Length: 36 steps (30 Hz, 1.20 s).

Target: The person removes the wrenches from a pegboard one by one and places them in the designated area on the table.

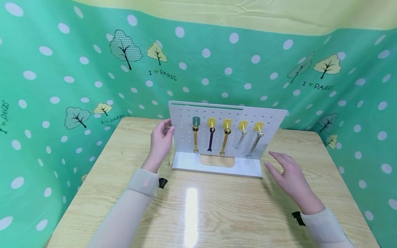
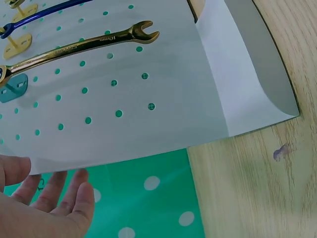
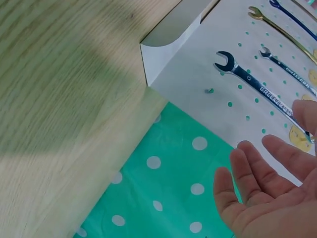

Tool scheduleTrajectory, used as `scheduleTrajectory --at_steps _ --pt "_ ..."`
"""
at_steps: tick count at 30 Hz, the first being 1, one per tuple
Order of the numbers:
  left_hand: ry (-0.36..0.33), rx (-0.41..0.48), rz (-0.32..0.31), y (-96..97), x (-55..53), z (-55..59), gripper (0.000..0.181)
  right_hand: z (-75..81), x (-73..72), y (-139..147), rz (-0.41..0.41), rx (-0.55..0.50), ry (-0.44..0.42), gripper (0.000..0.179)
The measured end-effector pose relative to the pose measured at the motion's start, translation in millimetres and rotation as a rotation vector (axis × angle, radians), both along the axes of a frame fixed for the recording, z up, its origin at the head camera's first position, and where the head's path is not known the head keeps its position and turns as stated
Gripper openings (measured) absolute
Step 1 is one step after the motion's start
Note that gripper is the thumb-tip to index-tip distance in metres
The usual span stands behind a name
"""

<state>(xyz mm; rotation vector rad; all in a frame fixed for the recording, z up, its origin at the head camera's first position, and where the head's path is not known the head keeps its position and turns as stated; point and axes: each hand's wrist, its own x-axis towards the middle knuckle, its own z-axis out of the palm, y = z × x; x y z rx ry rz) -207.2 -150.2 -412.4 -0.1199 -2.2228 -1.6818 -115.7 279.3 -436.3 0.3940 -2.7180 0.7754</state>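
Note:
A white pegboard [image 1: 186,137] stands upright on its flat base, with several combination wrenches hanging from its pegs. From left to right in the head view hang a gold wrench [image 1: 195,139], a dark blue wrench [image 1: 211,140], another gold wrench [image 1: 224,142], a small silver wrench [image 1: 240,139] and a larger silver wrench [image 1: 255,144]. My left hand [image 1: 161,139] is at the board's left edge, thumb by the front and loosely bent fingers [image 2: 52,191] reaching partly behind; firm contact cannot be told. Beside the right edge, my right hand [image 1: 288,175] holds nothing, its fingers spread.
The pegs have yellow backplates [image 1: 227,123], except a green backplate [image 1: 196,121] at the left. The base [image 1: 217,168] has a cutout at its middle. A wooden table [image 1: 226,206] lies beneath, and a green dotted curtain [image 1: 204,82] hangs behind and at both sides.

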Motion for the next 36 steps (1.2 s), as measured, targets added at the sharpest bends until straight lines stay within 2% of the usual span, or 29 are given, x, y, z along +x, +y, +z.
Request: scheduleTrajectory --at_steps 9,17,25,31,36 --pt "-0.025 0.025 0.007 2.1 -5.8 -1.9 0.03 -2.4 -0.2 0.7 -0.003 0.033 0.003 0.041" --pt "-0.016 0.041 0.022 3.4 -10.3 -4.4 0.027 2.6 -8.9 -2.3 0.043 0.019 -0.001 0.033" --pt "-0.002 0.079 0.011 6.2 -16.4 -5.7 0.023 8.7 -12.4 -5.5 0.06 -0.035 0.037 0.026" --pt "0.007 0.066 0.021 3.6 -18.4 -8.4 0.018 11.7 -16.0 -7.2 0.057 -0.059 0.097 0.023" --pt "0.026 0.056 0.017 2.4 -19.7 -10.4 0.015 12.7 -18.6 -8.2 0.038 -0.075 0.1 0.023"
